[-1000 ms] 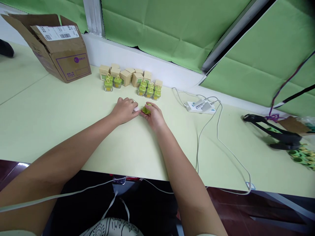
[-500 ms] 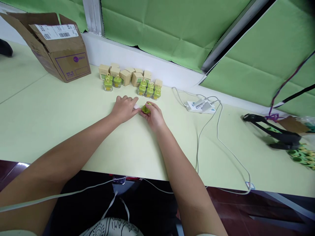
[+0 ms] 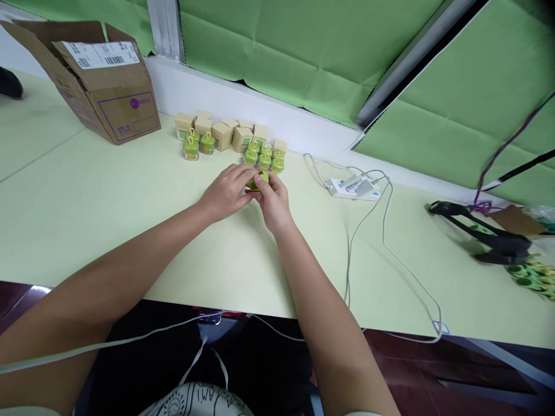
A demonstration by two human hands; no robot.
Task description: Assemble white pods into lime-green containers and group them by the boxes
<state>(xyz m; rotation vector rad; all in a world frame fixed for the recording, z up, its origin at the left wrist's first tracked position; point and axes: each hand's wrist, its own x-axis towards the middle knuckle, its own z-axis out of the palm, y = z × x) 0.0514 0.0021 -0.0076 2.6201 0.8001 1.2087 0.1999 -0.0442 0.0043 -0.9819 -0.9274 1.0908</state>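
My left hand (image 3: 226, 192) and my right hand (image 3: 272, 202) meet over the pale green table (image 3: 108, 202), fingers curled round one small green and yellow piece (image 3: 256, 181) held between them. It sits just in front of a cluster of similar green pieces (image 3: 264, 159). Two more green pieces (image 3: 198, 145) stand to the left. Behind them runs a row of small tan cardboard boxes (image 3: 225, 132). What the left fingers cover besides the piece is hidden.
An open brown shipping carton (image 3: 99, 81) lies at the back left. A white power strip (image 3: 353, 188) with cables trails off the front edge at right. A black tool (image 3: 481, 231) and green parts (image 3: 531, 274) lie far right.
Both hands have lifted and shifted slightly away from me, toward the cluster of green pieces. The left hand, earlier flat on the table beside the piece, has closed onto it.
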